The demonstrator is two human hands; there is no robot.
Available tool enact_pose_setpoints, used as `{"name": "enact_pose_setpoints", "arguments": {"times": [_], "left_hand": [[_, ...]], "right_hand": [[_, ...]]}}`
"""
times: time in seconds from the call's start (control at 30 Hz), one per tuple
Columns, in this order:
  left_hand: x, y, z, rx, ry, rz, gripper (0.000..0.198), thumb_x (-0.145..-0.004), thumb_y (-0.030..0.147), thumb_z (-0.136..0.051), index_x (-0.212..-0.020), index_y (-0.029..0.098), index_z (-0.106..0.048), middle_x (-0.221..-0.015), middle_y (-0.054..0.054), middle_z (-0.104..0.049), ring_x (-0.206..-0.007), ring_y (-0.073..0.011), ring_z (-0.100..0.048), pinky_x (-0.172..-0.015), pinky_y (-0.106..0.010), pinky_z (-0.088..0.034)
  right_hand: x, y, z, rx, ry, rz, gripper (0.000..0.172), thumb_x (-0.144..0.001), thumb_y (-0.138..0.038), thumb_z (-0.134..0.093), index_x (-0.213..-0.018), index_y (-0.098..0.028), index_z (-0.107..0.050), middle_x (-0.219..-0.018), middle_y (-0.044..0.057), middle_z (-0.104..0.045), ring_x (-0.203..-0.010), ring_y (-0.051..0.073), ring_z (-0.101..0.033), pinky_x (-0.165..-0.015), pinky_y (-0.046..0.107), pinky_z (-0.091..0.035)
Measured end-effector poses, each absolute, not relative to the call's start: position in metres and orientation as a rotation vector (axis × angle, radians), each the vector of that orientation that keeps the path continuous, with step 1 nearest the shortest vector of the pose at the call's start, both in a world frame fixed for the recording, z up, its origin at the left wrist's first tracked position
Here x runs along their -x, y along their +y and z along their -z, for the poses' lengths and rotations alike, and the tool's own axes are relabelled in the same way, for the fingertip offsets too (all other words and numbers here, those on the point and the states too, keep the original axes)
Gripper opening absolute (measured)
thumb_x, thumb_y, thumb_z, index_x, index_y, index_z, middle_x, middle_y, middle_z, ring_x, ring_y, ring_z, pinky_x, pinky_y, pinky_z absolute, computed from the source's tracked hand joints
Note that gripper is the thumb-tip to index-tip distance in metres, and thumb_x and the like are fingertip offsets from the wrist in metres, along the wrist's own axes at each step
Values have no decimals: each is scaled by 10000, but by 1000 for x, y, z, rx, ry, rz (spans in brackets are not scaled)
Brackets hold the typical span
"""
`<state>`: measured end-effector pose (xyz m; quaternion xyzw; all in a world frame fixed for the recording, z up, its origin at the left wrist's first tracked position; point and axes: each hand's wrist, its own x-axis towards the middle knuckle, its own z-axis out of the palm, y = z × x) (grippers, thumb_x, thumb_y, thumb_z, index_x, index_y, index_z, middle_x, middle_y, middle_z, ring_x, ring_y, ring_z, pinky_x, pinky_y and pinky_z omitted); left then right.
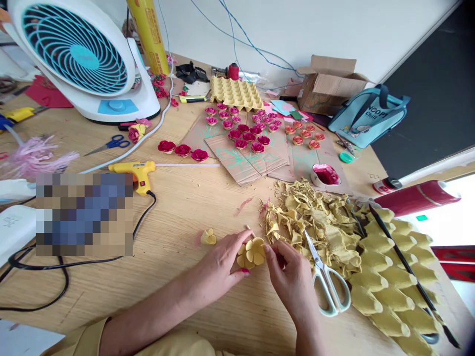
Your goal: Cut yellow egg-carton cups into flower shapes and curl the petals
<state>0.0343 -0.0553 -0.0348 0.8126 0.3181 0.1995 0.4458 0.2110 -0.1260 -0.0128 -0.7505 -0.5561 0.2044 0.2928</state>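
Near the front of the table, my left hand [228, 254] holds a yellow egg-carton flower [255, 251] with rounded petals, its thumb below and fingers behind. Another layer of petals shows under the top one; whether the two are joined I cannot tell. My right hand [291, 274] has thumb and fingers pinched at the flower's right edge. A smaller yellow flower [208, 237] lies on the table left of my left hand. White-handled scissors [328, 289] rest just right of my right hand, blades pointing at a heap of torn egg-carton scraps [308, 207].
An egg carton [389, 287] with a paintbrush [403, 262] on it lies at right. Pink painted flowers [243, 129] sit on cardboard [241, 165] behind, near a dish of red paint [325, 175]. A yellow glue gun [139, 173] with its cord and a fan [85, 59] stand left.
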Motion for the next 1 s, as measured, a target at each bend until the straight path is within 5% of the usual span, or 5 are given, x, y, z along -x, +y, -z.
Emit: {"name": "enact_pose_setpoints", "arguments": {"times": [0.23, 1.0], "left_hand": [[-35, -54, 37, -1966, 812, -497, 763, -765, 63, -722, -1406, 291, -376, -1250, -80, -626, -1152, -234, -610, -1012, -409, -498], [-35, -53, 36, -1983, 796, -492, 790, -736, 49, -746, -1405, 292, -404, -1348, -81, -603, -1224, -235, -578, -1050, -401, -470]], "right_hand": [[-208, -125, 13, 2036, -1533, -583, 392, -958, -406, -502, -626, -205, -449, -587, -46, -449, -513, 106, -405, -521, 228, -288], [-206, -123, 16, 2087, -1578, -549, 353, -926, -360, -563, -612, -200, -546, -590, -30, -535, -524, 117, -463, -526, 234, -294]]}}
